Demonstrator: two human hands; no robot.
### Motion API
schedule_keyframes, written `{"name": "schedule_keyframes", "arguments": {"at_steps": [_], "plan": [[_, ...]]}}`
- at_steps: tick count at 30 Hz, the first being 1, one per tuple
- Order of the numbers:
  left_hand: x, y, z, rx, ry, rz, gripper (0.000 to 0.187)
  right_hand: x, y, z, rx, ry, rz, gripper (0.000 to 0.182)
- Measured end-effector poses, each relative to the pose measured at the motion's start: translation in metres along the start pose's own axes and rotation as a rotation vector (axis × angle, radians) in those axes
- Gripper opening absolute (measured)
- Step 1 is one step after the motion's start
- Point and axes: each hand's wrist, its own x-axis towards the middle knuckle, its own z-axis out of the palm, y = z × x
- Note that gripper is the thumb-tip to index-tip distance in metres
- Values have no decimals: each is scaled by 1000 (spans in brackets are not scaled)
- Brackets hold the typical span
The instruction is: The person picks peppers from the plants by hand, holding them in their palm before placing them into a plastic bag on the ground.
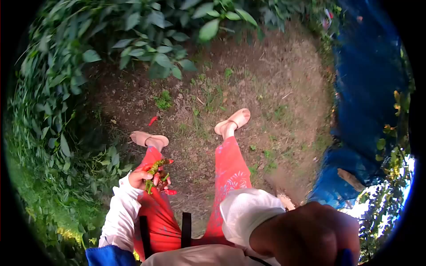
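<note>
My left hand (141,177) is closed around a bunch of red and green chili peppers (159,170), held in front of my left leg. Several peppers stick out past the fingers. Large and dark at the lower right, my right hand (310,232) is raised close to the camera. Its back faces me and the fingers are hidden, so whether it holds anything does not show. One red chili pepper (153,120) lies on the soil just ahead of my left foot.
Dense leafy plants (57,97) line the left side and the top. A blue net or sheet (368,88) runs along the right, with a stick-like brown piece (350,179) on it. Bare soil with small weeds (163,100) lies around my sandals (237,119).
</note>
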Motion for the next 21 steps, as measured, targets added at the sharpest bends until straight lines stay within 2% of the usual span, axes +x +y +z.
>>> {"name": "schedule_keyframes", "arguments": {"at_steps": [2, 5, 6, 7, 8, 10, 12, 15, 17, 18, 21], "plan": [[44, -10, 12, 48, 22, -72, 29, -14, -64, -48, 127, -89, 4, 9], [122, -31, 36, 28, -88, -257, 26, -15, -151, -88, 221, -219, -49, 12], [148, -37, 48, 105, -159, -306, 25, -16, -179, -97, 236, -249, -33, 13], [173, -37, 84, 111, -140, -343, 26, -19, -211, -106, 270, -295, -4, 15], [199, -46, 97, 178, -203, -355, 26, -25, -245, -112, 285, -328, 90, 17], [249, -53, 153, 191, -155, -418, 24, -40, -309, -121, 282, -381, 331, 22], [305, -62, 196, 192, -190, -476, 23, -62, -357, -127, 95, -372, 464, 28], [381, -71, 279, 176, -202, -554, 23, -51, -418, -148, -37, -271, 648, 21], [422, -74, 318, 258, -209, -560, 23, -64, -446, -164, -116, -265, 503, 29], [437, -73, 344, 312, -133, -534, 24, -66, -465, -168, -142, -189, 586, 31], [488, -58, 420, 366, -177, -480, 24, -46, -512, -177, -265, 99, 526, 34]]}}
